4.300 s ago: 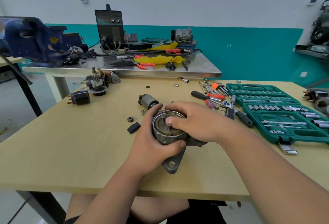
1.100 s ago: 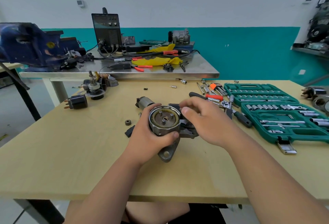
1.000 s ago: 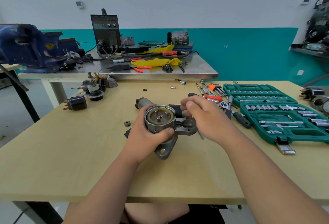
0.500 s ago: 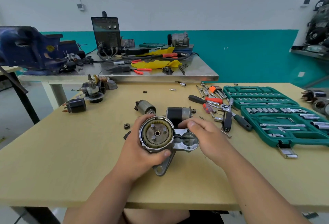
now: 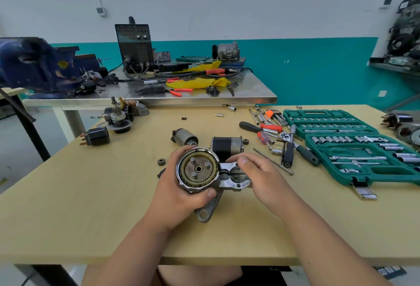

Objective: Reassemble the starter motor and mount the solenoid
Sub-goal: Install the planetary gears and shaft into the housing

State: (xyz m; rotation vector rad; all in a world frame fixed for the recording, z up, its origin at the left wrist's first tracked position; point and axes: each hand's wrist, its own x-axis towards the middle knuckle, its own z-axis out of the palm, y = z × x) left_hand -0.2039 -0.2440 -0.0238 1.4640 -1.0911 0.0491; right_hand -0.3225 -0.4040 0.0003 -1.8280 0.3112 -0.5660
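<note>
Near centre: the starter housing (image 5: pixel 197 169) is held just above the wooden table (image 5: pixel 91 217). Its open round end is tilted toward the camera, showing a toothed ring and three pins around a central bore. The left hand (image 5: pixel 179 197) grips the round end, fingers curled behind it and thumb pressed on the lower rim. The right hand (image 5: pixel 263 178) grips the housing's smaller side section, thumb on top and fingers curled beneath. A mounting lug (image 5: pixel 205 213) hangs below the housing; contact with the tabletop cannot be determined.

Just beyond the hands, a black-and-silver cylinder (image 5: pixel 226 145) lies on its side, with a small grey cylinder (image 5: pixel 185 137) to its left. A small gear (image 5: pixel 161 162) lies just left of the left hand.

Right: an open green socket case (image 5: pixel 363 149), with loose hand tools between it and the cylinder. Far left on the table: a black part with copper terminals (image 5: pixel 96 136) and an armature assembly (image 5: pixel 118 117).

Far: a steel bench (image 5: pixel 250 96) carries a blue vice (image 5: pixel 38 67), a black power unit (image 5: pixel 135 44) and yellow cloth (image 5: pixel 197 82).
</note>
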